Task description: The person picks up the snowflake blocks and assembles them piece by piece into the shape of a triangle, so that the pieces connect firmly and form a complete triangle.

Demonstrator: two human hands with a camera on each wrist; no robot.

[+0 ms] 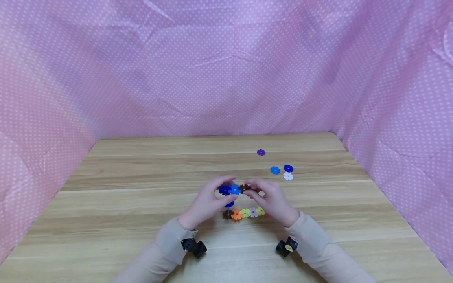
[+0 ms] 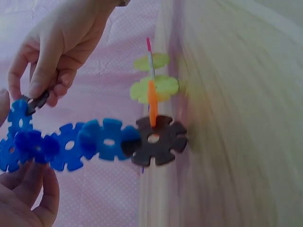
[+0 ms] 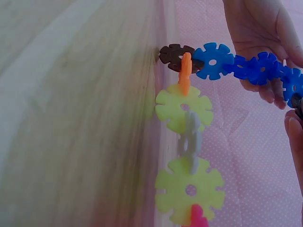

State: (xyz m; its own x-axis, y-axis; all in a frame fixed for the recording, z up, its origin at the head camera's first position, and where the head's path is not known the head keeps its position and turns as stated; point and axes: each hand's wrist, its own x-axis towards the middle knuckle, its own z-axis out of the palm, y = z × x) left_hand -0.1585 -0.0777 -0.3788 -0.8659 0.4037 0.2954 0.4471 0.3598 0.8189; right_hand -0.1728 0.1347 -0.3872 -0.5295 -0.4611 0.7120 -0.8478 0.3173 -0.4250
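My left hand (image 1: 209,199) grips a chain of interlocking notched plastic discs by its dark blue disc (image 1: 224,190), beside a lighter blue disc (image 1: 234,190). Between the thumb and fingers of my right hand (image 1: 271,198) a dark brown disc (image 1: 243,187) is pinched, at the lighter blue disc's edge. Below the hands, a column of blue discs (image 3: 213,61) runs down to a brown disc (image 3: 170,54) near the tabletop. From there, an orange disc (image 1: 236,214), yellow-green discs (image 3: 184,99), a grey disc (image 1: 253,212) and a pink one (image 3: 198,218) continue in a row.
On the wooden table (image 1: 124,188) lie loose discs beyond my right hand: a purple one (image 1: 261,152), a light blue one (image 1: 275,170), a dark blue one (image 1: 288,168) and a white one (image 1: 288,176). Pink dotted cloth (image 1: 219,78) surrounds the table's back and sides.
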